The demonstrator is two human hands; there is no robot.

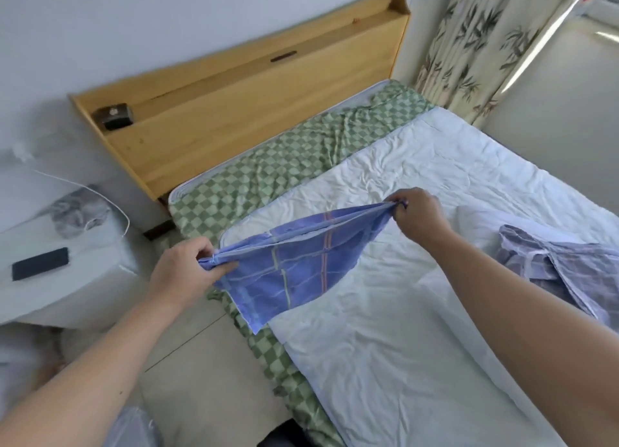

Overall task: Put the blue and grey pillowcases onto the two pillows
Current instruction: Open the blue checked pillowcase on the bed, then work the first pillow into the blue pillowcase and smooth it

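Note:
The blue checked pillowcase (294,262) hangs stretched above the near left corner of the bed. My left hand (184,272) pinches its left corner and my right hand (418,215) pinches its right corner, holding the top edge taut. The grey checked pillowcase (569,269) lies crumpled on the bed at the right edge of view. A white pillow (479,225) shows as a low bulge just behind it, partly hidden by my right forearm. I cannot make out a second pillow.
A white quilt (385,329) covers most of the bed over a green checked sheet (268,165). The wooden headboard (251,101) carries a small dark box. A white bedside unit (50,279) at left holds a black phone (40,264) and a cable. Curtains (485,44) hang at right.

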